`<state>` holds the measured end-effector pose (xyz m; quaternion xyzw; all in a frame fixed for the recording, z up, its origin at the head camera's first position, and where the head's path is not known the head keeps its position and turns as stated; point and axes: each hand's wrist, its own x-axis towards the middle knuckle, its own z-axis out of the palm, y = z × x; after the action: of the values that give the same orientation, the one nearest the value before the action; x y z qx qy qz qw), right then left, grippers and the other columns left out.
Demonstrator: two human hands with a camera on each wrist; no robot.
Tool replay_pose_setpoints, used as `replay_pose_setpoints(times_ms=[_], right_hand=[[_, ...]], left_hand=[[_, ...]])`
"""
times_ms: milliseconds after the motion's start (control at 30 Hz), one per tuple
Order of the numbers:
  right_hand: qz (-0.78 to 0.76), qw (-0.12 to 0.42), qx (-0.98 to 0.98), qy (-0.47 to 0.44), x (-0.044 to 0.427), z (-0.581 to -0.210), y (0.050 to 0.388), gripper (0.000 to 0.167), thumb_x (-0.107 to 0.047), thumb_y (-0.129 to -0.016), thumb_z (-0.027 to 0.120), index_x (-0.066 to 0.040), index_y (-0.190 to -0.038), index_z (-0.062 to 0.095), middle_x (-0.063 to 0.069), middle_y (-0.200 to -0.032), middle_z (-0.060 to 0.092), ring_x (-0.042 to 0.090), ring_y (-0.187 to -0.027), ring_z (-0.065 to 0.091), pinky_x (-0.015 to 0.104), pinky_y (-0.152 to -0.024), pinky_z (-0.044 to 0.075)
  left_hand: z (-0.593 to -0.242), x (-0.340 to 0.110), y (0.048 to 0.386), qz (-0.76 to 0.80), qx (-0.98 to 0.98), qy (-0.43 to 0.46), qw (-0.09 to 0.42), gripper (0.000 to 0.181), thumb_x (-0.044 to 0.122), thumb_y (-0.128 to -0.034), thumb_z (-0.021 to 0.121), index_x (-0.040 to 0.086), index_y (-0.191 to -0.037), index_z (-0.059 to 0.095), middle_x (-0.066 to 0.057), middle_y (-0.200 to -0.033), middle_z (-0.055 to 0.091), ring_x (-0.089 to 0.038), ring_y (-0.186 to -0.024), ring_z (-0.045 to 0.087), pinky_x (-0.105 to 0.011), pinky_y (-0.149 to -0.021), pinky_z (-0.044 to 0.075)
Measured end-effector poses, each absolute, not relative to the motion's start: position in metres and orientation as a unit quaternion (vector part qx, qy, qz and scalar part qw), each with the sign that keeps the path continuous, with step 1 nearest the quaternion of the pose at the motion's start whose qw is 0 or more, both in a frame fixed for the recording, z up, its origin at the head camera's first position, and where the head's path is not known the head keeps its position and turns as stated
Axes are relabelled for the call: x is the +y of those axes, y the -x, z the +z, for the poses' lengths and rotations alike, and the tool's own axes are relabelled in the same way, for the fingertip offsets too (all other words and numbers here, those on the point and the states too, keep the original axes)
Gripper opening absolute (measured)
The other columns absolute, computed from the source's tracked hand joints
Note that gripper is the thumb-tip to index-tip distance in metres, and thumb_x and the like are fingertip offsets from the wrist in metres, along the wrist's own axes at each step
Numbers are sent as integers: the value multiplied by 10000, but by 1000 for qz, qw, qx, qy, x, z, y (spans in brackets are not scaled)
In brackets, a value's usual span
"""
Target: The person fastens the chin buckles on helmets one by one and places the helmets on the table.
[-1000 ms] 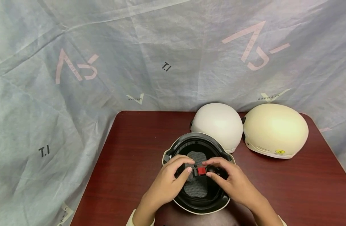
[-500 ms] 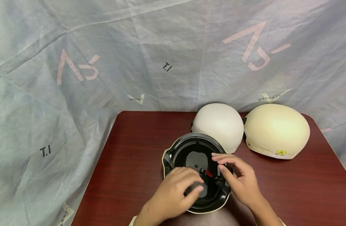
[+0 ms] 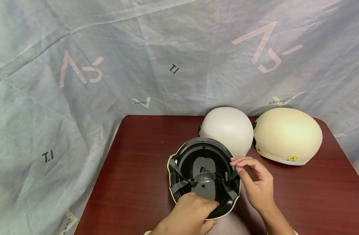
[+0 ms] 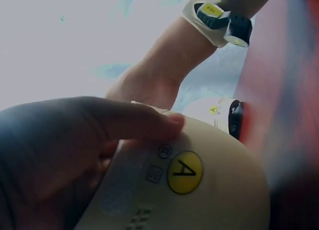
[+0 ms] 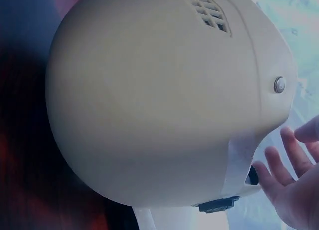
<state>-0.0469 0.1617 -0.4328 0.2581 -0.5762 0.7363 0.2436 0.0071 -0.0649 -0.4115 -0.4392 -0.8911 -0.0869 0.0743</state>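
An upturned cream helmet (image 3: 174, 176) rests on the table with its black lining (image 3: 204, 163) facing up. Grey chin straps (image 3: 179, 186) lie across its inside; the red buckle is mostly hidden. My left hand (image 3: 194, 210) grips the near rim, fingers inside and thumb on the outer shell (image 4: 224, 185), by a yellow round "A" sticker (image 4: 185, 172). At the right rim is my right hand (image 3: 257, 184), fingers loosely bent beside a side strap. In the right wrist view, these fingers (image 5: 294, 155) sit by the shell's edge; contact is unclear.
Behind the held helmet stands a white helmet (image 3: 227, 129), close against it. A second cream helmet (image 3: 288, 135) with a yellow sticker is at the back right of the dark red table (image 3: 138, 169). A grey printed cloth (image 3: 182, 49) hangs behind.
Both hands have left the red buckle in the middle. My left hand has moved down to grip the near rim; the right has shifted to the right rim. The straps have fallen inward.
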Motion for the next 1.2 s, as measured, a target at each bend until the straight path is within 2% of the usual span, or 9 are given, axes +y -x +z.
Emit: replay_pose_setpoints(times_ms=[67,167,300,433,633,833,967,1067,1200], right_hand=[[741,254,-568,-252,162,-433,48,220,376,-830,470,245,-968,581,167,-1079,759,265,-1144,721,284,-1046,564],[745,270,-565,-230,165,-434,48,212,375,-831,472,247,-968,571,160,-1085,754,254,-1130,718,272,-1030,565],[753,287,-565,-179,167,-436,47,189,362,-845,473,267,-990,548,149,-1121,738,223,-1112,718,245,-1008,569],[762,264,-580,-116,167,-437,44,182,310,-894,475,260,-1056,543,122,-1170,721,189,-1135,705,248,-1026,568],[749,154,-644,28,167,-439,40,243,164,-1002,476,84,-1196,598,36,-1265,670,125,-1208,634,179,-997,528],[743,26,-667,46,175,-449,38,252,-109,-1130,437,-20,-1344,537,-41,-1373,560,61,-1302,526,145,-1003,483],[734,-58,-677,24,176,-458,38,396,-274,-1170,320,-49,-1484,406,-113,-1412,540,-43,-1256,567,142,-984,502],[730,-116,-673,13,172,-463,36,512,-370,-1172,219,-75,-1585,284,-188,-1457,497,-90,-1272,532,136,-995,471],[740,-157,-654,9,165,-466,30,571,-462,-1160,123,-156,-1631,224,-204,-1521,402,-110,-1326,451,133,-1022,431]], left_hand=[[-412,-67,-6,-118,-889,436,81,257,432,-789,855,307,-865,643,252,-852,741,58,-761,710,-177,-636,477],[-415,-72,-3,-161,-886,425,94,241,409,-800,845,294,-911,665,236,-878,740,44,-775,720,-197,-613,497],[-418,-79,-1,-223,-886,392,105,262,417,-837,834,257,-997,702,190,-891,745,10,-805,734,-215,-666,544],[-419,-85,-1,-311,-873,365,93,245,406,-882,821,230,-981,682,161,-829,708,14,-756,695,-161,-701,541],[-424,-89,-4,-453,-824,338,47,177,316,-954,787,211,-966,645,112,-809,633,73,-755,528,-46,-732,466],[-432,-94,-10,-620,-739,259,-49,241,134,-996,719,127,-1234,680,-63,-1083,766,-5,-1002,672,-242,-866,609],[-435,-97,-9,-644,-724,246,-32,343,51,-986,679,112,-1323,657,-99,-1210,740,-71,-1125,672,-295,-964,594],[-434,-98,-7,-609,-752,253,-7,379,107,-993,687,161,-1367,652,-56,-1395,659,-136,-1310,604,-303,-1123,502],[-432,-96,-5,-532,-798,278,56,512,208,-992,711,158,-1482,574,-58,-1574,506,-212,-1462,495,-315,-1235,399]])
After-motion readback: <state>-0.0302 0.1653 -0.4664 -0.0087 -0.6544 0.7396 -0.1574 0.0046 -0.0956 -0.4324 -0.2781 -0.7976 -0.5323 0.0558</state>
